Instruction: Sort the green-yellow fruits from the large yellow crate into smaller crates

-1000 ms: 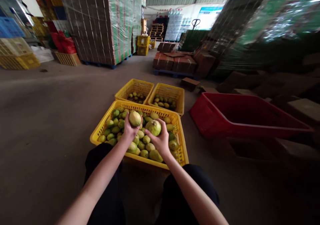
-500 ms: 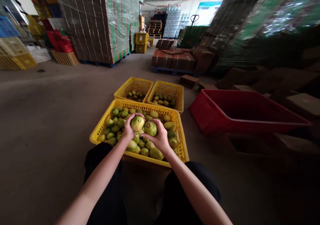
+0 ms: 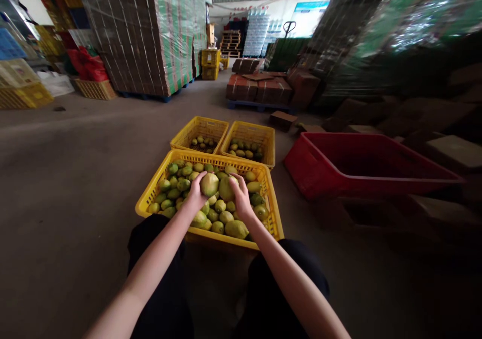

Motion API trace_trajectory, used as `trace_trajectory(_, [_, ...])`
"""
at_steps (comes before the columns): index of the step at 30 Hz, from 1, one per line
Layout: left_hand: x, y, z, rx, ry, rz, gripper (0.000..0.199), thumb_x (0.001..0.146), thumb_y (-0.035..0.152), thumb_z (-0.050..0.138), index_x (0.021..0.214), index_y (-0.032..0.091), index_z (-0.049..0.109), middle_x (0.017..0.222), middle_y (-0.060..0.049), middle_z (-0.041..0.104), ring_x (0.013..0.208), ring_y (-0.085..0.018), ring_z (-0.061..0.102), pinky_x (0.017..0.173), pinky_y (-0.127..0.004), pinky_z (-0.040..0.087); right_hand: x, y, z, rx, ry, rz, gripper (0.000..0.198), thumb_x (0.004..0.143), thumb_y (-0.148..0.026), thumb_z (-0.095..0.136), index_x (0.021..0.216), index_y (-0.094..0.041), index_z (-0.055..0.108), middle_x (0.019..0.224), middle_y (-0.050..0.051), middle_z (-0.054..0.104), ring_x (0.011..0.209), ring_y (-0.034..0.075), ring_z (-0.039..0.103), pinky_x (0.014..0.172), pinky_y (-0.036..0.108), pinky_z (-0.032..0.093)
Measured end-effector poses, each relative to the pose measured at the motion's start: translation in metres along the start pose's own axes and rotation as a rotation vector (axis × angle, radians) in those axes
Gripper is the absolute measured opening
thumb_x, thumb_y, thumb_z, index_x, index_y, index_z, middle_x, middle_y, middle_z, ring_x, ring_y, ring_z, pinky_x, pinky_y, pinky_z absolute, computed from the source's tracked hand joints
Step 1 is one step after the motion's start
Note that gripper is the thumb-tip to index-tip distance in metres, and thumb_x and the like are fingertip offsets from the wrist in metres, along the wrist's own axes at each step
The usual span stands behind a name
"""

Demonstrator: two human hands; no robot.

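Note:
My left hand (image 3: 197, 193) is wrapped round a round yellow-green fruit (image 3: 210, 185) that looks like a small papaya. A second, greener fruit (image 3: 226, 189) of the same sort sits in my right hand (image 3: 241, 194), its fingers over the far side. The two fruits are side by side, nearly touching, above a large yellow plastic crate (image 3: 154, 186). Many such fruits in green and yellow fill this crate, among them a long one (image 3: 236, 229) near its front edge. Part of the pile is hidden under my hands.
Two smaller yellow crates, a left one (image 3: 181, 139) and a right one (image 3: 269, 145), stand just beyond, each with several fruits. To the right is a red tub (image 3: 312, 173). Flattened cartons (image 3: 259, 89) lie on a pallet further back, near tall wrapped stacks (image 3: 124, 37).
Both fruits have been turned in my hands, and the stem end of the left one no longer faces me. My right hand has rolled over, its thumb no longer stretched leftward.

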State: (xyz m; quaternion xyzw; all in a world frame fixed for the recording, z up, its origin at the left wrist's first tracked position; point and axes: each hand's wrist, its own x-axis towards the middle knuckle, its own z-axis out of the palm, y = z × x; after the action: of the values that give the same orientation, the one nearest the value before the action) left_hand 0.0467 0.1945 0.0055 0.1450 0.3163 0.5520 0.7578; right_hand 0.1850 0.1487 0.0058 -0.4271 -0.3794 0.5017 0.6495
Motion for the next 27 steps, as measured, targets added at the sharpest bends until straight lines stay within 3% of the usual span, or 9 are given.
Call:
trace_trajectory(4, [-0.004,0.003,0.008,-0.018,0.138,-0.038,0.007,0.08,0.023,0.066,0.085,0.018,0.07,0.075,-0.002,0.072,0.089,-0.023,0.075,0.083,-0.033,0.06,0.012,0.001,-0.003,0.353,-0.001,0.256,0.026,0.072,-0.044,0.074,0.088,-0.026,0.065,0.071,-0.003,0.069,0.064,0.022,0.067,0.037,0.027,0.045])
trace_trajectory(8, [-0.012,0.005,0.018,-0.052,0.135,-0.146,0.015,0.089,0.031,0.057,0.092,0.02,0.067,0.08,-0.006,0.074,0.086,-0.024,0.075,0.076,-0.036,0.062,0.024,-0.007,-0.009,0.467,0.083,0.329,0.026,0.075,-0.046,0.073,0.087,-0.024,0.066,0.07,0.0,0.072,0.055,0.019,0.065,0.033,0.026,0.042])
trace_trajectory(12, [-0.02,0.006,0.023,-0.144,0.011,-0.2,0.032,0.093,0.04,0.049,0.11,0.02,0.07,0.086,-0.01,0.075,0.079,-0.023,0.073,0.053,-0.027,0.056,0.033,-0.018,-0.012,0.641,0.208,0.319,0.021,0.075,-0.044,0.071,0.083,-0.025,0.065,0.066,-0.003,0.072,0.056,0.017,0.066,0.046,0.027,0.055])
trace_trajectory(14, [-0.022,0.007,0.026,-0.203,-0.006,-0.183,0.037,0.094,0.041,0.046,0.114,0.019,0.07,0.085,-0.009,0.075,0.074,-0.021,0.072,0.049,-0.025,0.054,0.036,-0.024,-0.011,0.706,0.199,0.315,0.024,0.076,-0.046,0.069,0.083,-0.024,0.067,0.068,0.0,0.073,0.065,0.019,0.07,0.059,0.031,0.061])
trace_trajectory(20, [-0.015,0.017,0.037,-0.559,0.021,-0.02,0.044,0.095,0.037,0.039,0.119,0.015,0.068,0.089,-0.009,0.075,0.087,-0.022,0.074,0.076,-0.032,0.063,0.04,-0.039,-0.003,0.854,0.178,0.251,0.022,0.08,-0.033,0.06,0.093,-0.02,0.071,0.086,0.004,0.079,0.087,0.021,0.076,0.075,0.031,0.063])
trace_trajectory(27, [0.0,0.009,0.04,-0.633,-0.039,0.114,0.04,0.094,0.03,0.041,0.115,0.02,0.073,0.101,-0.008,0.077,0.106,-0.02,0.072,0.095,-0.034,0.057,0.046,-0.038,0.001,0.917,0.209,0.2,0.019,0.084,-0.028,0.058,0.094,-0.02,0.072,0.089,0.003,0.08,0.087,0.018,0.075,0.084,0.032,0.062])
